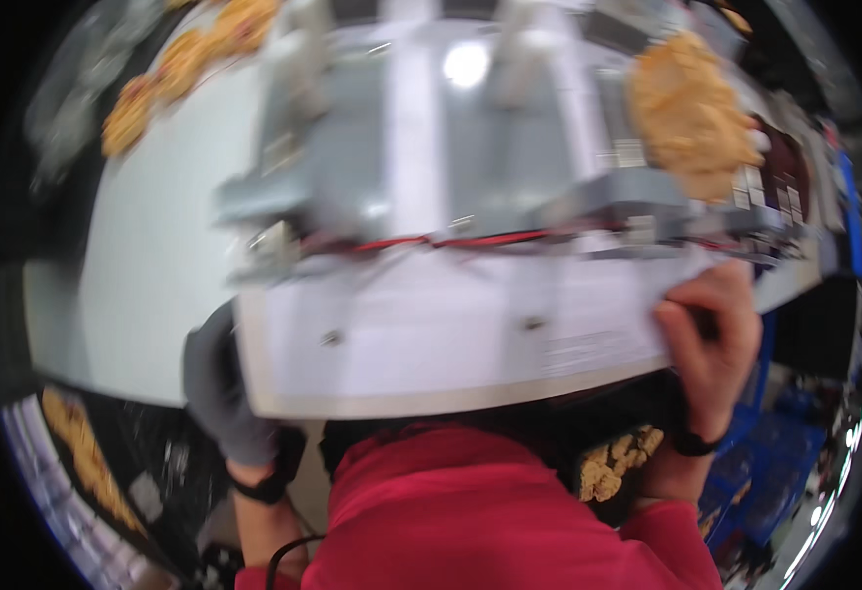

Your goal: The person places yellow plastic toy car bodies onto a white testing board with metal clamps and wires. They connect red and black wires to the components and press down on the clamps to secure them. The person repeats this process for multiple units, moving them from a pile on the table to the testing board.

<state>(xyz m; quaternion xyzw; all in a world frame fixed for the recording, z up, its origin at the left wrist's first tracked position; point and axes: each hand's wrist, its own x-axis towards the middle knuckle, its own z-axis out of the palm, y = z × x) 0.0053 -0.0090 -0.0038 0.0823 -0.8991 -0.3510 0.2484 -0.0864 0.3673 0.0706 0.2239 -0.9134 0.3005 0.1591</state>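
Note:
A white board (441,364) carrying grey metal fixtures lies across the middle, smeared by motion. My left hand (219,388), in a grey glove, is closed around the board's near left edge, its fingertips hidden. At the board's right edge, my bare right hand (721,339) grips with curled fingers and thumb. Red and dark wires (490,239) run sideways over the board between a grey block (268,202) at left and another grey bracket (627,197) at right. Two small metal fasteners (531,323) show on the board's near part.
Beneath the board is a pale table (155,256). Orange bundles (180,69) lie along its far left, and a larger orange bundle (691,113) sits at the far right. Blue bins (760,462) stand low at right. Clear plastic (82,98) hangs about the far left edge.

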